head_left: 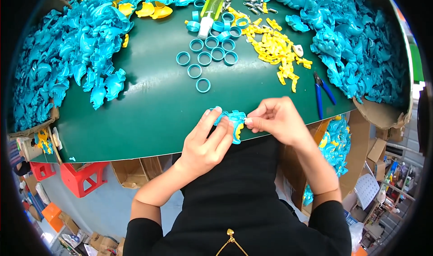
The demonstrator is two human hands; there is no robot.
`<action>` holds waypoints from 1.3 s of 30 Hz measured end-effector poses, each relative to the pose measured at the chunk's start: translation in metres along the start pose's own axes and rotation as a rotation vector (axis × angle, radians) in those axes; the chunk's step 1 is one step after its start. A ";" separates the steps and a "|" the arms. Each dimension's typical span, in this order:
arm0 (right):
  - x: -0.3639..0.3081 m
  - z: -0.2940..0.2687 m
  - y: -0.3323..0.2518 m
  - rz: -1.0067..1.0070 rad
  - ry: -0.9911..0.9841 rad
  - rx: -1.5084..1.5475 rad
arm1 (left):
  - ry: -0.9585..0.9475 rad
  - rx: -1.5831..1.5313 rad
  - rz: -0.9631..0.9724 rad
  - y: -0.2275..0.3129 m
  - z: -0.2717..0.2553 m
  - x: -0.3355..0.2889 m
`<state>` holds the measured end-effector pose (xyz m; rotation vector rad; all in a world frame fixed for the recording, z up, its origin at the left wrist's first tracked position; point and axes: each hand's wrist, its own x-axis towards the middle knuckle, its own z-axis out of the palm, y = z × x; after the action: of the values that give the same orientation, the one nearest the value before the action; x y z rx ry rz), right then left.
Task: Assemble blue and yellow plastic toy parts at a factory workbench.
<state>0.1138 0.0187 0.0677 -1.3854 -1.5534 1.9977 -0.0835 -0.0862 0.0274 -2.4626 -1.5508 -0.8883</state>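
Observation:
Near the front edge of the table, my left hand [206, 141] grips a blue plastic shell piece [235, 117] between thumb and fingers. A small yellow part shows along the shell's lower right side. At the shell's right edge, my right hand [277, 118] is closed in a pinch; a tiny light-coloured bit shows at its fingertips, too small to name. Further back lie several blue rings [204, 58], a heap of small yellow plastic parts [275, 48] and a scatter of small metal cylinders [256, 4].
Large piles of blue shells stand at left [85, 44] and right [356, 44]. Blue-handled cutters [320, 96] lie at the right, a green bottle with a white cap [206, 26] at the back. Beneath the table are a red stool [81, 179] and a carton of blue-and-yellow pieces [336, 143].

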 end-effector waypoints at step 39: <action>0.208 -0.123 -0.117 -0.996 0.778 -1.618 | 0.045 0.070 -0.089 0.005 -0.002 -0.001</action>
<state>0.0651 0.2824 0.0634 -0.9319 -2.4999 -0.5913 -0.0803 -0.0900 0.0299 -2.3261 -1.6576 -0.8809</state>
